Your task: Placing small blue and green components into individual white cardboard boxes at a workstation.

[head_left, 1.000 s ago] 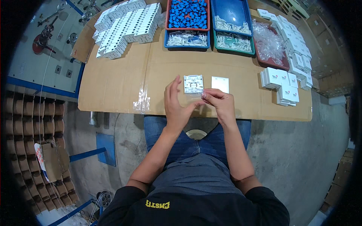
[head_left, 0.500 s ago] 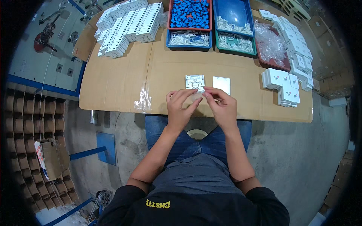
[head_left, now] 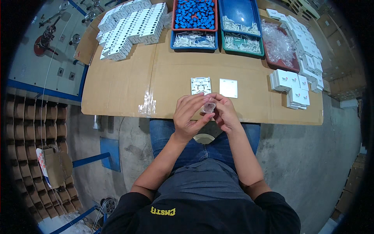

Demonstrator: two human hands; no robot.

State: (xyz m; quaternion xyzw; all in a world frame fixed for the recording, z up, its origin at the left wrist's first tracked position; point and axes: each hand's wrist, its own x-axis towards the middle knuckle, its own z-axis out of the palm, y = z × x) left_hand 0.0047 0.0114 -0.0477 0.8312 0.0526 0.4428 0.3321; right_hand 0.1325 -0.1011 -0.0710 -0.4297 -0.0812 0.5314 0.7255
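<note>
Red tray (head_left: 213, 28) – blue parts (head_left: 194, 13)

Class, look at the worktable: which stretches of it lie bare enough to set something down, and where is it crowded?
Bare cardboard lies left of the two white plates, below the white box stacks. A smaller bare strip separates the plates from the right-hand boxes. The far edge is crowded with trays.

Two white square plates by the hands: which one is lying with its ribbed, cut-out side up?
The left plate, just above the left hand. It shows holes and ribs; the right plate beside it shows a plain smooth face.
</note>
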